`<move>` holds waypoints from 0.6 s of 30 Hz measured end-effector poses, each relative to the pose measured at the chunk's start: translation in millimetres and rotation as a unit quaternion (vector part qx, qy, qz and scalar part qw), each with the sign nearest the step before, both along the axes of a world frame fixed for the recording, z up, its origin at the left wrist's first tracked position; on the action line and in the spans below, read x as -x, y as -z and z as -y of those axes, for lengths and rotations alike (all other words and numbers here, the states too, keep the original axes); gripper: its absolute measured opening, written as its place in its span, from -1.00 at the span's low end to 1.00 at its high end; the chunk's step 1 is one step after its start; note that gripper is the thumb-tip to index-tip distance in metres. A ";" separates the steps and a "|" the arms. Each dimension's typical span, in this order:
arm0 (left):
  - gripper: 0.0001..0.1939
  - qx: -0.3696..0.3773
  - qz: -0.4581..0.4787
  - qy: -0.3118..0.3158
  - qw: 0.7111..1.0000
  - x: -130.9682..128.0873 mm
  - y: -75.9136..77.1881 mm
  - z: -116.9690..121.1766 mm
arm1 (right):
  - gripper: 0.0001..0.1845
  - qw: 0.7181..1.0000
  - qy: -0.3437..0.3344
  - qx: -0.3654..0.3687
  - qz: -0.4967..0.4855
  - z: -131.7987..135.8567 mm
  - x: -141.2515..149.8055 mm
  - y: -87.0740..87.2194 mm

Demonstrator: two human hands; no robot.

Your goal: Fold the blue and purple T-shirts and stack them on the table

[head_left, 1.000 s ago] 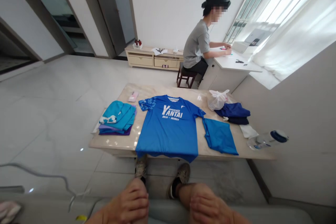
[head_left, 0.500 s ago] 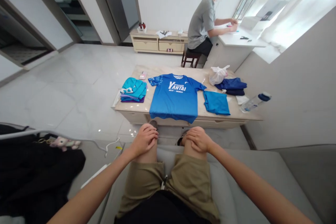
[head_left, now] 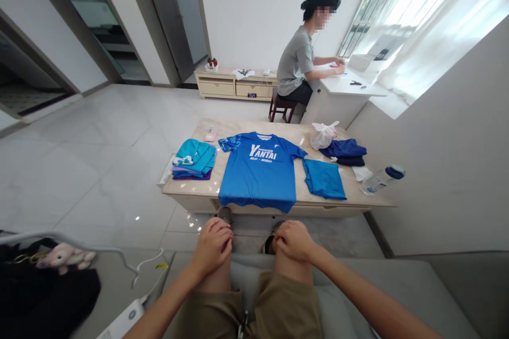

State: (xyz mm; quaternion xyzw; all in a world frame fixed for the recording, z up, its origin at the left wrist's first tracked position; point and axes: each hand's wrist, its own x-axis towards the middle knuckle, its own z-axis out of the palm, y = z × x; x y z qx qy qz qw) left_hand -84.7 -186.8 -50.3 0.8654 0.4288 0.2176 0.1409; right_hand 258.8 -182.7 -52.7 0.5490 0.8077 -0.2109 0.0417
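Observation:
My left hand (head_left: 213, 242) rests on my left knee, its fingers draped over the kneecap and holding nothing. On the other knee lies my right hand (head_left: 293, 239), also free of any object, fingers laid over the front. Beyond my knees a blue T-shirt (head_left: 260, 177) with white "Yantai" lettering is spread flat on the low table (head_left: 199, 130), its hem hanging over the near edge. To its left sits a stack of folded clothes (head_left: 194, 156), teal on top. A folded blue garment (head_left: 324, 177) lies to its right.
Dark blue folded clothes (head_left: 344, 151), a white plastic bag (head_left: 323, 135) and a clear water bottle (head_left: 382, 180) stand at the table's right. A pink phone (head_left: 210, 135) lies at the back left. A person (head_left: 296, 58) sits at a white desk (head_left: 345, 85) beyond.
The camera view has tilted up, so the table, clothes and hands appear lower in the picture. Both hands stay on the knees, and the T-shirt lies as before.

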 end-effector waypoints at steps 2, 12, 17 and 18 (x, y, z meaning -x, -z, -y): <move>-0.74 -0.020 0.005 0.000 1.000 -0.2 3.4 1.9 | -0.63 0.995 0.042 0.086 -0.015 -23.7 17.1 0.4; -0.65 -0.078 -0.053 -0.040 0.995 15.3 32.1 -12.3 | -0.50 0.989 0.129 -0.009 -0.065 -212.3 60.6 -1.4; -0.45 0.000 -0.111 -0.143 0.983 -27.9 75.5 -118.5 | -0.36 0.982 0.174 -0.066 -0.038 -225.3 8.5 64.4; -0.43 0.023 -0.130 -0.153 0.979 -40.0 85.3 -145.3 | -0.32 0.980 0.183 -0.065 -0.034 -224.7 -3.6 78.7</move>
